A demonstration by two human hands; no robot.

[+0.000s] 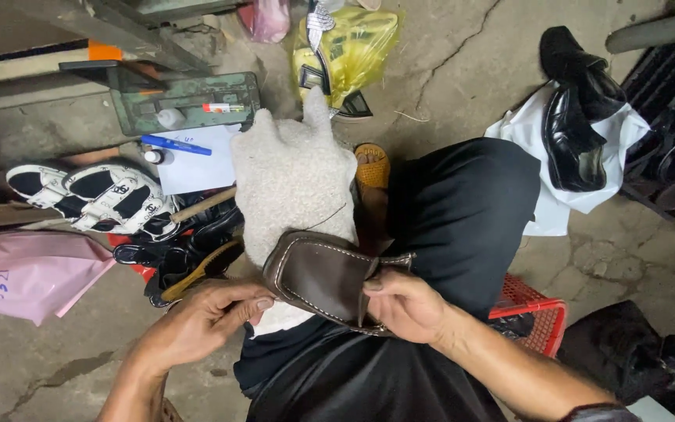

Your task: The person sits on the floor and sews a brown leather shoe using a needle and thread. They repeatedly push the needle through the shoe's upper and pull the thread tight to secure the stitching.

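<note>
Brown leather shoe (323,275) on the lap over a pale cloth (291,176), light and pliable, pinched at its opening by right hand (405,305), steadied at the toe by left hand (206,316).

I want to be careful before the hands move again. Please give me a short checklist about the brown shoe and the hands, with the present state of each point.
1. Brown shoe rests on the cloth-covered knee: ok.
2. Right hand grips the shoe's edge: ok.
3. Left hand touches the shoe's toe end: ok.
4. Thread runs free across the cloth: ok.
5. Needle in either hand: cannot tell.
</note>
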